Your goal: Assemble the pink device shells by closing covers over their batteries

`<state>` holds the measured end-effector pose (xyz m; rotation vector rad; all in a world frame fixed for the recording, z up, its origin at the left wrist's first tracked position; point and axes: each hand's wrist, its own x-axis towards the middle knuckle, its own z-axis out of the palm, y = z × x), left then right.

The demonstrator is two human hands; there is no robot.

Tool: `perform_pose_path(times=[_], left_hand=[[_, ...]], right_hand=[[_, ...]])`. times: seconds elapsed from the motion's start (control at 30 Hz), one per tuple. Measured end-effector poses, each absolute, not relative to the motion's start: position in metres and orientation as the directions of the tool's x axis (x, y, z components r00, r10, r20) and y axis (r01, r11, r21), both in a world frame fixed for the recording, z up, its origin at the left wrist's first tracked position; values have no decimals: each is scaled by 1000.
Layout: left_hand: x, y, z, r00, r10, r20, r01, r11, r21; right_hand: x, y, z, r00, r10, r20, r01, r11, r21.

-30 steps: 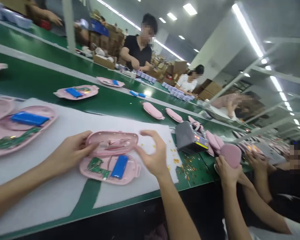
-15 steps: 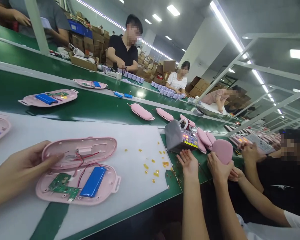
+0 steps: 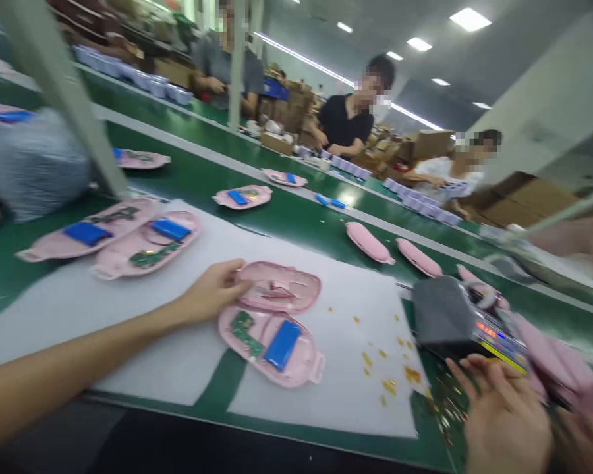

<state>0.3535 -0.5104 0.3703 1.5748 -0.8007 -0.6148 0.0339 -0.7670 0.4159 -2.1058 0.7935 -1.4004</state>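
One pink shell half (image 3: 291,283) gripped by L hand (image 3: 215,291); R hand (image 3: 507,411) fingers half-curled, grip unclear, elec. tape dispenser (image 3: 445,313) just beyond.

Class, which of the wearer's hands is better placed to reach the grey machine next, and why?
Probably the right hand: it is beside the front of the grey machine. The left hand is farther away, holding a pink shell over the white sheet.

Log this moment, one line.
left hand: holds upper pink shell | right hand: by grey machine, contact unclear | lower pink shell: on white sheet, blue pack inside
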Motion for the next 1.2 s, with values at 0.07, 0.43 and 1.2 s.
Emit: perform_pose_path(times=[0.07, 0.43, 1.2], left_hand=[[354, -511, 371, 589, -808, 26, -81, -27, 996], [359, -504, 357, 640, -763, 90, -80, 51, 996], [361, -501, 357, 639, -764, 91, -144, -2, 990]], right_hand=[[87, -744, 430, 383, -728, 568, 22, -608, -794], [278, -664, 429, 981, 138, 135, 170, -947, -274], [271, -667, 417, 976, 6, 216, 92, -915, -392]])
